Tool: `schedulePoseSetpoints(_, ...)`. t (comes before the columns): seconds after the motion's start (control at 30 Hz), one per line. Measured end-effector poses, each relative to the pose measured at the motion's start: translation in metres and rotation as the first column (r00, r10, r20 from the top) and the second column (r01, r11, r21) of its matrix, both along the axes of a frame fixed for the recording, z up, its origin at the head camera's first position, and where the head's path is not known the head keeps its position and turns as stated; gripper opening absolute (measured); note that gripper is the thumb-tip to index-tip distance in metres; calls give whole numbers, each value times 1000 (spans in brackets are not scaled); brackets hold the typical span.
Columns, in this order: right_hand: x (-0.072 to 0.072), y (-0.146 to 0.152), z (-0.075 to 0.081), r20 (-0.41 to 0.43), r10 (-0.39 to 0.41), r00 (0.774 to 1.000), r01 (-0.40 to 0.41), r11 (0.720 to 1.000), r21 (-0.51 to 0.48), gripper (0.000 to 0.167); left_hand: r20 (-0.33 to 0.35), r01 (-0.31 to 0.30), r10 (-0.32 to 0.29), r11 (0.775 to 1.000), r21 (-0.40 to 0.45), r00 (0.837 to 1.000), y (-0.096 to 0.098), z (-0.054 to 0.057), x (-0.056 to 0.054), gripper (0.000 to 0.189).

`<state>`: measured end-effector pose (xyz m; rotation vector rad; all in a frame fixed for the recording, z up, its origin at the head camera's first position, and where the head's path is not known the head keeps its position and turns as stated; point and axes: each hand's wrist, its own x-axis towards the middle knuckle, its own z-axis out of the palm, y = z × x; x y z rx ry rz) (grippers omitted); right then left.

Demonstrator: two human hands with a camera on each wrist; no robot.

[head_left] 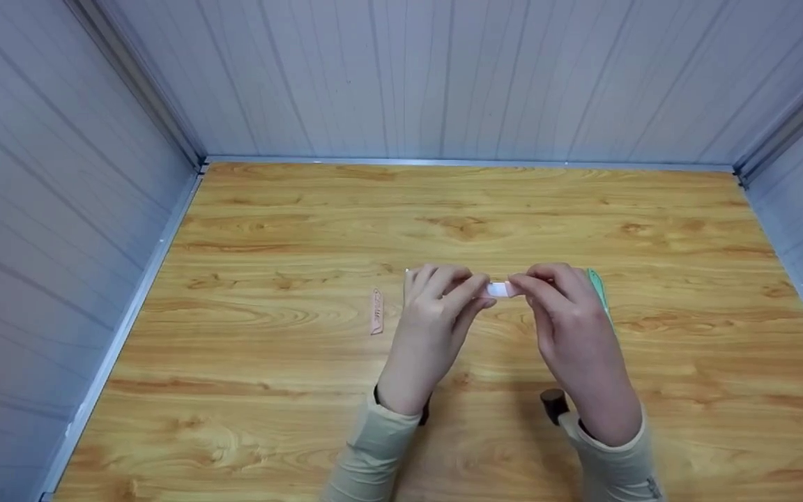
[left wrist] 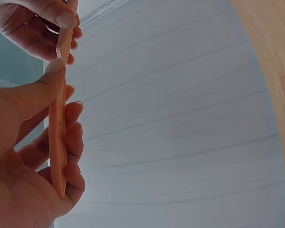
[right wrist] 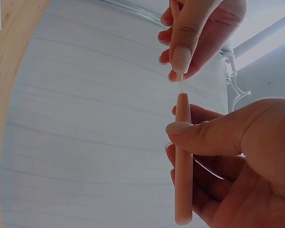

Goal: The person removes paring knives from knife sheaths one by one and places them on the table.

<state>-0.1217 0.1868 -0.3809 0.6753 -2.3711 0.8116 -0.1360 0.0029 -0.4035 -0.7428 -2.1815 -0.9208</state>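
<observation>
Pink handle [right wrist: 183, 185] sits in the right hand [head_left: 572, 314]: thumb across the front below the tapered end, fingers curled behind, gap fully taken up, butt end free. Left hand [head_left: 436, 314] has a firm pinch on a pink cover [left wrist: 58, 137] (my guess at what it is), thumb near its inner end, fingers backing its length. Both thumbs sit close to the joint, likely to keep the pieces in line and stop twist. Pale strip [head_left: 497, 289] bridges the fingertips; can't tell which piece it belongs to. All of it is held up off the table [head_left: 290, 223], about midway between left and right edges, probably for finger room underneath.

Spare pink piece [head_left: 376, 314] lies on the left-edge side of the left hand, apart from it. Green piece [head_left: 597, 282] is on the right-edge side, part hidden by the right hand. Likely both parked to leave the middle free.
</observation>
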Motion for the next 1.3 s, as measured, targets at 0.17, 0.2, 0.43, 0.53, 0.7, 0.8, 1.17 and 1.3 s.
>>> schedulePoseSetpoints(0.17, 1, -1, 0, -6, 0, 1000, 0, 1000, 3, 22, -8, -16, 16, 1000, 2, 1000, 0, 1, 1, 20)
schedulePoseSetpoints(0.2, 1, -1, 0, -7, 2, 1000, -2, 1000, 2, 22, -9, -20, 20, 1000, 0, 1000, 0, 1, 1, 20)
schedulePoseSetpoints(0.43, 1, -2, 0, -27, 12, 1000, -13, 1000, -26, 23, -5, -22, 22, 1000, -8, 1000, 0, 0, 1, 21)
schedulePoseSetpoints(0.53, 1, -2, 0, -38, 15, 999, -16, 999, -47, 23, 1, -14, 14, 1000, -8, 1000, -1, 1, 2, 21)
schedulePoseSetpoints(0.7, 1, -2, 0, -48, 20, 999, -23, 998, -66, 24, 0, -14, 14, 1000, 3, 1000, 0, 1, 2, 21)
schedulePoseSetpoints(0.8, 1, -3, -1, -53, 21, 998, -24, 998, -57, 24, -5, -17, 17, 1000, 8, 1000, 0, 0, 1, 21)
schedulePoseSetpoints(1.17, 0, 0, 0, -40, 14, 999, -15, 1000, -6, 22, -4, -8, 8, 1000, 16, 1000, -1, 1, 1, 21)
schedulePoseSetpoints(1.3, 0, 0, 1, -41, 20, 999, -20, 1000, -12, 22, 3, -14, 14, 1000, 19, 1000, -1, 1, 1, 22)
